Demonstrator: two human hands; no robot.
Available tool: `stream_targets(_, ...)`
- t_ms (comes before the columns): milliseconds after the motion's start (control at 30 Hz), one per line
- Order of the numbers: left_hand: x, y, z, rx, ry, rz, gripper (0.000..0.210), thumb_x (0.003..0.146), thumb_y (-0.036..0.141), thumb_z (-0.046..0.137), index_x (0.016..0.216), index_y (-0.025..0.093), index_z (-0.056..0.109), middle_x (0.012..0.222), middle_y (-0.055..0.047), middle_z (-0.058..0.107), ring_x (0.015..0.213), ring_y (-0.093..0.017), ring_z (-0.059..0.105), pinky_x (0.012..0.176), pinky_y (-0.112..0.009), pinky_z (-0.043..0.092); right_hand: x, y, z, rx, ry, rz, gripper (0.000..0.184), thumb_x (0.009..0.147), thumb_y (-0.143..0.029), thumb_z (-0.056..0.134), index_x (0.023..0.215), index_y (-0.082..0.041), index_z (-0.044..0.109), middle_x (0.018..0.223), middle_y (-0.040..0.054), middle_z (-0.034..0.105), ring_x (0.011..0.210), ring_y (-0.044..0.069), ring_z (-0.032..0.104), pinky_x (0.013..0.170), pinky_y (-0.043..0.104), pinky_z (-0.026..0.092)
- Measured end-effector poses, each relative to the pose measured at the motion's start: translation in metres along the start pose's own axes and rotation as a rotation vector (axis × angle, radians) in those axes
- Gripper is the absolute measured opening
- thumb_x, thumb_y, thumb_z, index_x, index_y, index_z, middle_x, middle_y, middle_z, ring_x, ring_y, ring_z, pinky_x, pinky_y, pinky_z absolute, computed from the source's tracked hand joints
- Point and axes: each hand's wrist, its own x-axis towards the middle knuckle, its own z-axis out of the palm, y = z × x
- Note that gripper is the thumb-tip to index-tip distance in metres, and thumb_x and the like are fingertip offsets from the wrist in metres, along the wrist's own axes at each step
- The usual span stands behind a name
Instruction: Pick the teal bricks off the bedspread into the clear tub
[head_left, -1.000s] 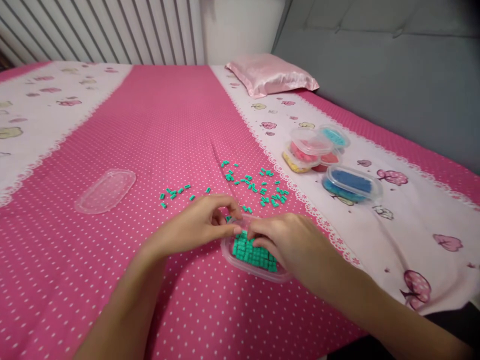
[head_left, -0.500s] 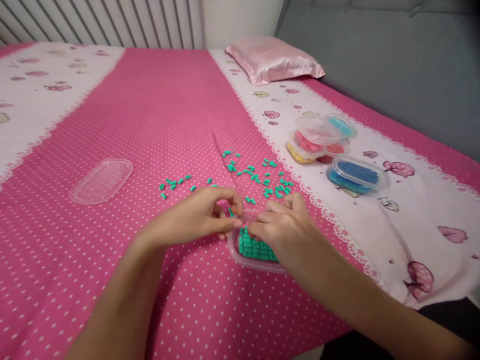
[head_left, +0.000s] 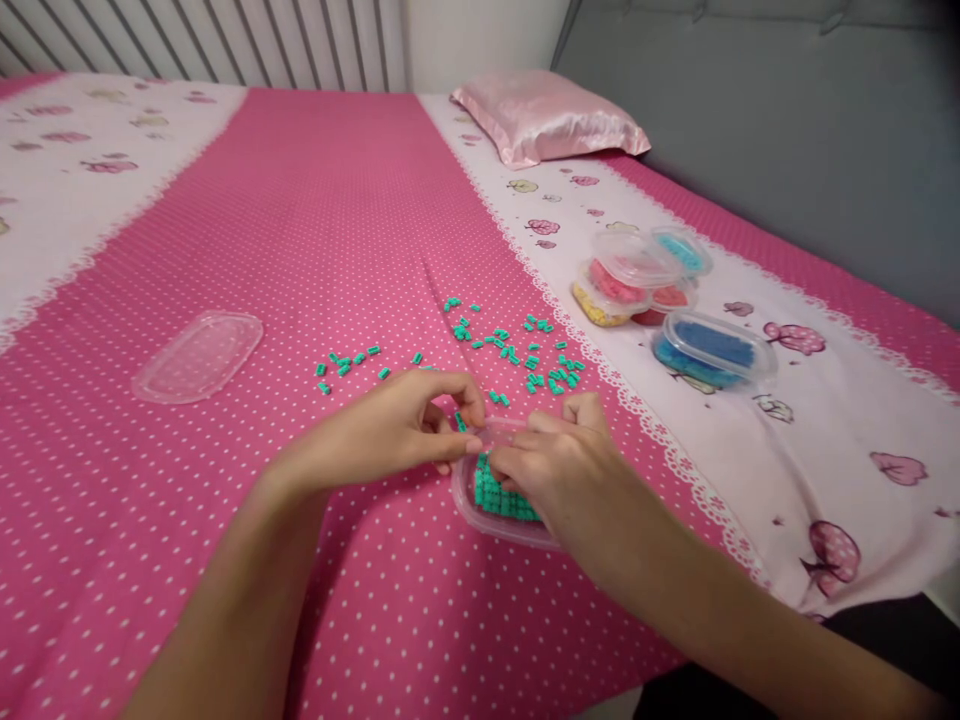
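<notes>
A clear plastic container (head_left: pixel 495 530) stands on the bed in front of me, with small green bricks (head_left: pixel 499 497) packed in tidy rows inside. My left hand (head_left: pixel 420 425) is at its far left corner, thumb over the rim and the other fingers curled against the outside. Over the container, my right hand (head_left: pixel 566 465) has its fingers bent and drawn together at the rows; whatever is between its fingertips is hidden. It also covers the container's right part. Loose green bricks (head_left: pixel 532 362) lie scattered just beyond both hands, and more of them trail off to the left.
A clear lid (head_left: pixel 199 357) lies flat at the left. To the right stand a lidded tub of blue pieces (head_left: pixel 712 350) and a stack of tubs (head_left: pixel 634 275) with red, yellow and turquoise pieces. A pink pillow (head_left: pixel 547 118) rests farther back on the polka-dot bedspread (head_left: pixel 330 220).
My right hand has shifted slightly left and down over the green rows, its fingers still bent. The left hand stays at the container's corner. The whole view has moved a little.
</notes>
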Motion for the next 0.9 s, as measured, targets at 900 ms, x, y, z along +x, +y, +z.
stream_targets(900, 0.018, -0.022, 0.001, 0.586, 0.083, 0.087, 0.014, 0.090, 0.021, 0.062, 0.082, 0.021, 0.073, 0.084, -0.003, 0.072, 0.080, -0.015, 0.060, 0.077, -0.028, 0.043, -0.037, 0.043, -0.030, 0.305, 0.442, -0.023, 0.012, 0.098, -0.017, 0.057, 0.102, -0.023, 0.066, 0.089, -0.0003, 0.073, 0.082, 0.019, 0.058, 0.081, 0.039, 0.037)
